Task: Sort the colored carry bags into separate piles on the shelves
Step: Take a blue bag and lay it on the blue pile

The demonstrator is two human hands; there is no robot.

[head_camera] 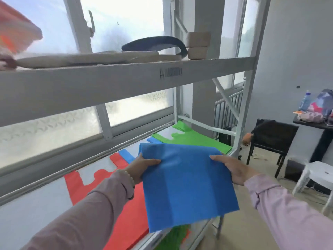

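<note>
Left hand (144, 166): clamped on the left edge of the blue carry bag (187, 186), thumb on top
Right hand (232, 168): gripping the bag's right edge
Blue carry bag: held flat, above the white shelf (41, 212)
Red carry bag (129, 219): lying flat on the shelf, partly beneath the blue one
Green carry bag (196, 140): flat at the shelf's far end
Another blue bag (126, 155): between red and green, mostly hidden

Two blue bags (187, 183) (one mostly hidden), one red bag (126, 219), one green bag (196, 139).

Orange bag (16, 27) top left blurred, cut by edge.
</note>
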